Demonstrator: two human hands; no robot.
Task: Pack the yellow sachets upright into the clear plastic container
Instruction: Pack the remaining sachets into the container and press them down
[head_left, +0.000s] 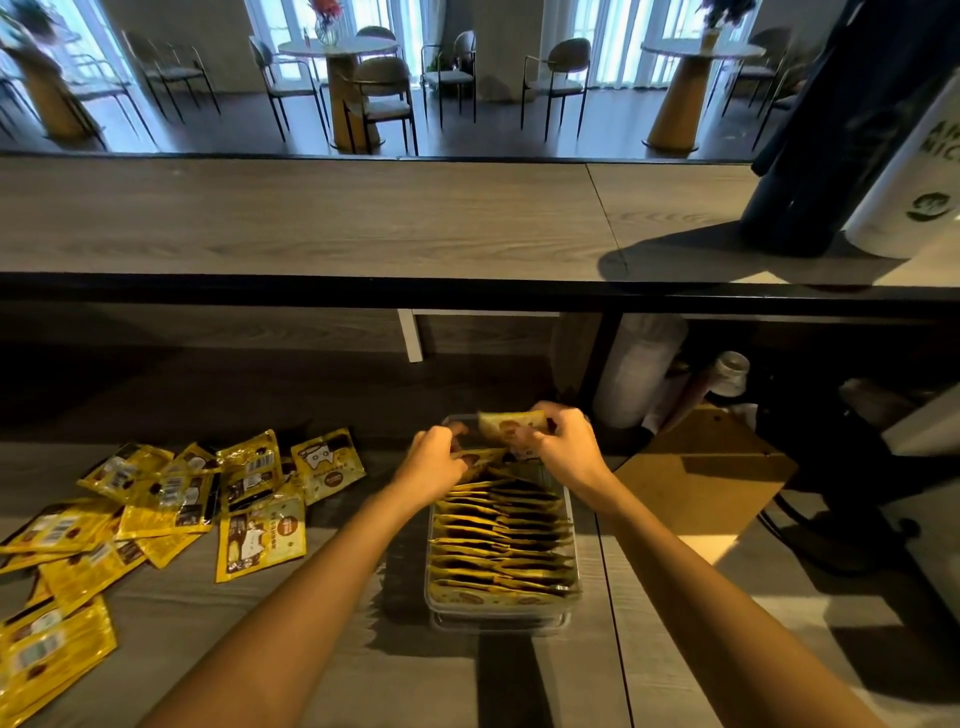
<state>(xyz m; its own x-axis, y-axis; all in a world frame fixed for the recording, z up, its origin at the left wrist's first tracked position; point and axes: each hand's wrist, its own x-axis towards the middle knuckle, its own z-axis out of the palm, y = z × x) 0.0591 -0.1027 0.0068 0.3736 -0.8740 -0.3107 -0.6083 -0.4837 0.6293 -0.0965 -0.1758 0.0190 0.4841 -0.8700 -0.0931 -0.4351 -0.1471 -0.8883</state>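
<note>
The clear plastic container (570, 597) stands on the wooden counter in front of me, packed with several yellow sachets (501, 540) standing on edge in a row. Over its far end, my right hand (563, 449) pinches one yellow sachet (511, 423) by its top edge. My left hand (434, 460) has curled fingers on the tops of the sachets at the far end of the row. A loose pile of yellow sachets (171, 499) lies flat on the counter to the left.
A raised wooden shelf (311, 218) runs across above the counter. A brown cardboard piece (701, 467) lies right of the container. White cup stacks (639, 369) and a white roll (914, 176) stand at the right. Chairs and tables fill the room behind.
</note>
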